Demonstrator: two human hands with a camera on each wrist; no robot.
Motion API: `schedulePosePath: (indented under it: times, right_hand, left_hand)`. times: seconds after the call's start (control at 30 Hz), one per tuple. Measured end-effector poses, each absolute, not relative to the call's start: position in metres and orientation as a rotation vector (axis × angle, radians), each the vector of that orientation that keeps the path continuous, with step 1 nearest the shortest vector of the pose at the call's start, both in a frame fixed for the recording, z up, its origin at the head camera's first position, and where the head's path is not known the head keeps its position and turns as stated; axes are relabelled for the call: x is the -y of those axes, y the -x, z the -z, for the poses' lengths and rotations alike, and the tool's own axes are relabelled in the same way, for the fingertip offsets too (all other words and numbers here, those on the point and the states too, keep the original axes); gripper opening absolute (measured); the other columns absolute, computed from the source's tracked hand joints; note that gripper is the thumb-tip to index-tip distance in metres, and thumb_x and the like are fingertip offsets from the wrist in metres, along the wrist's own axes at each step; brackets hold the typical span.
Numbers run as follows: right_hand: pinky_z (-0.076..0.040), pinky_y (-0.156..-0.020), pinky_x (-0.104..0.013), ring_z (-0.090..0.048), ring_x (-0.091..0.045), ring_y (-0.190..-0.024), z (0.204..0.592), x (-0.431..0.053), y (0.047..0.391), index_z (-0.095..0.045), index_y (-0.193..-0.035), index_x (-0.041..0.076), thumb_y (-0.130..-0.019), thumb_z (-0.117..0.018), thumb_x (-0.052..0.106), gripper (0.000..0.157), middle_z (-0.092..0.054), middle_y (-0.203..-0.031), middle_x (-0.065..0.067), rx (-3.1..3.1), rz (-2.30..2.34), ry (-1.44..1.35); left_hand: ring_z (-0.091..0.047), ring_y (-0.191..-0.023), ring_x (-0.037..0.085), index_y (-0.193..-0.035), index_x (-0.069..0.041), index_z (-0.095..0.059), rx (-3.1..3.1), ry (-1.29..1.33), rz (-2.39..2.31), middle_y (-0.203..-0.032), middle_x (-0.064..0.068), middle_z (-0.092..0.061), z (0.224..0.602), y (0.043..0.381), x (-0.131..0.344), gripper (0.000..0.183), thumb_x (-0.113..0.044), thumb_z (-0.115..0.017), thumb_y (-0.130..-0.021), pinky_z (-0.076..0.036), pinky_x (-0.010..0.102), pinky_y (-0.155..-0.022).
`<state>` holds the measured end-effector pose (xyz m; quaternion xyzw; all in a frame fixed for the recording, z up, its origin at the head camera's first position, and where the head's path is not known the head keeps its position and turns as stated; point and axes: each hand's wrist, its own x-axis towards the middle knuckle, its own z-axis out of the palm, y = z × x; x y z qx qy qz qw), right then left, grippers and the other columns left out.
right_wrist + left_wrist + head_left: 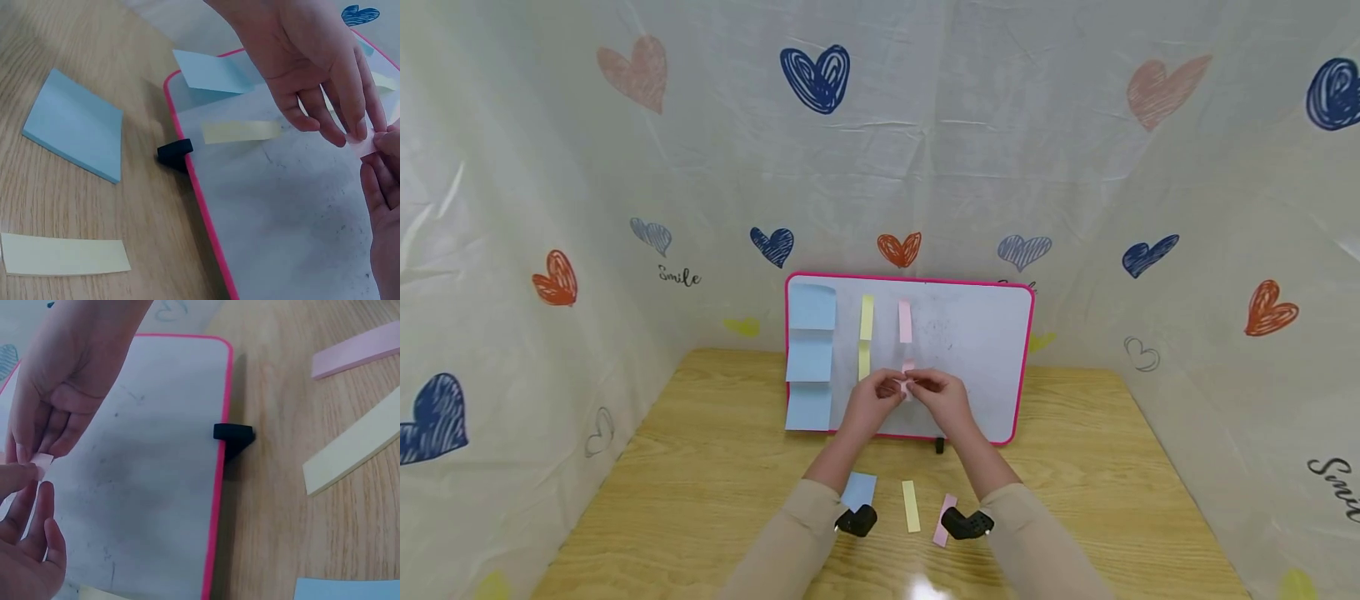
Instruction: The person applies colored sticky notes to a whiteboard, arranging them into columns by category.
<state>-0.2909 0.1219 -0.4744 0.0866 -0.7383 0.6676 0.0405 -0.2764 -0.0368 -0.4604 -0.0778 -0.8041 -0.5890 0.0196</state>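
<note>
Both hands meet low over the whiteboard [970, 358], one at each end of a small pink sticky strip [42, 464]. My left hand [874, 398] pinches it between thumb and fingers. From the other side, my right hand [943, 398] pinches it too, its other fingers loosely bent in the left wrist view. Just above the fingertips a pink sticky strip [908, 365] shows on the board, with another pink strip [906, 322] higher up. Yellow strips [867, 317] form a column to the left, partly hidden by my left hand. Several blue sticky notes [811, 357] line the board's left edge.
On the wooden table [700, 467] before the board lie a blue note pad [75, 128], a yellow strip pad [911, 506] and a pink strip pad [356, 350]. A black foot [939, 446] props the board's lower edge. Behind hangs a heart-printed curtain [925, 150].
</note>
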Motion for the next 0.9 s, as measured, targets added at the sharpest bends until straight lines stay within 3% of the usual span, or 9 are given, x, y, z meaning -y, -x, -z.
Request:
schedulePosePath:
  times: [0.33, 0.9]
  right_hand:
    - [-0.053, -0.072, -0.021, -0.065, -0.013, -0.087, 0.469, -0.113, 0.305, -0.069, -0.116, -0.002, -0.086, -0.071, -0.004, 0.030, -0.068, -0.111, -0.014, 2.239, -2.041, -0.239]
    - [-0.052, -0.068, -0.022, -0.062, -0.017, -0.086, 0.461, -0.110, 0.316, -0.068, -0.120, 0.001, -0.087, -0.072, 0.000, 0.034, -0.067, -0.111, -0.012, 2.362, -1.934, -0.195]
  left_hand:
    - [-0.062, -0.078, 0.020, -0.108, -0.006, -0.070, 2.477, 0.152, 1.820, -0.087, 0.005, -0.065, 0.457, 0.286, 0.038, 0.022, -0.002, -0.071, -0.086, -0.056, 0.032, -0.071]
    - [-0.062, -0.079, 0.020, -0.110, -0.005, -0.069, 2.496, 0.072, 1.884, -0.090, 0.008, -0.064, 0.454, 0.297, 0.039, 0.023, -0.003, -0.071, -0.087, -0.056, 0.032, -0.075]
